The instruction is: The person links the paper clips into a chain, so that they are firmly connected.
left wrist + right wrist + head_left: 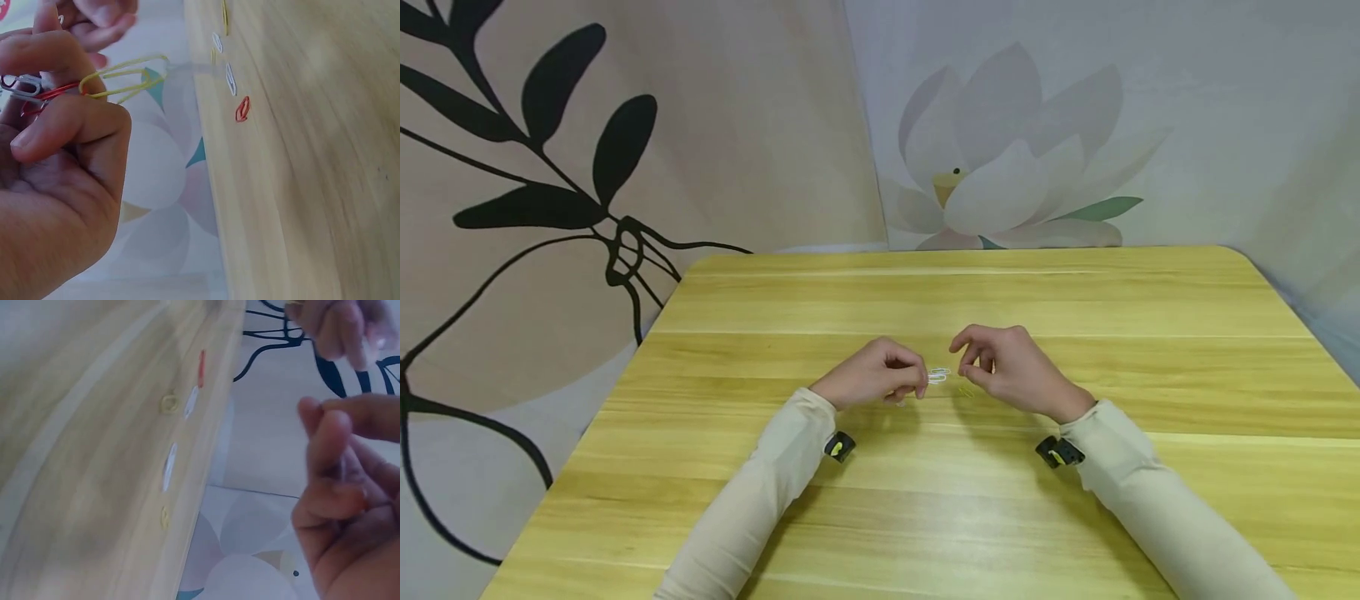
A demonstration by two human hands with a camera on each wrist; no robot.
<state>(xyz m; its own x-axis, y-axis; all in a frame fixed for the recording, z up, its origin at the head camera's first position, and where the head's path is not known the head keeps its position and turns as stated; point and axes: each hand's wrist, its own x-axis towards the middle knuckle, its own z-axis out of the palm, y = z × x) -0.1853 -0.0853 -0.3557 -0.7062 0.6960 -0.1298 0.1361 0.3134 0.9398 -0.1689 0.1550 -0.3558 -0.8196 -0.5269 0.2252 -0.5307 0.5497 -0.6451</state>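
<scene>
In the left wrist view, the left fingers [94, 122] hide part of a chain of pale, red and yellow wire paper clips [125, 75], while the blurred right fingers [103, 37] and a thin yellow wire paper clip [225, 17] on the pale wooden table [300, 187] are cut off by the top edge. The right wrist view is too blurred to tell whether the right fingers pinch anything. From the head, the chain cannot be made out.

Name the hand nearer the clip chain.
Left: the left hand holds the clip chain; the right hand is across a gap to the right.
</scene>
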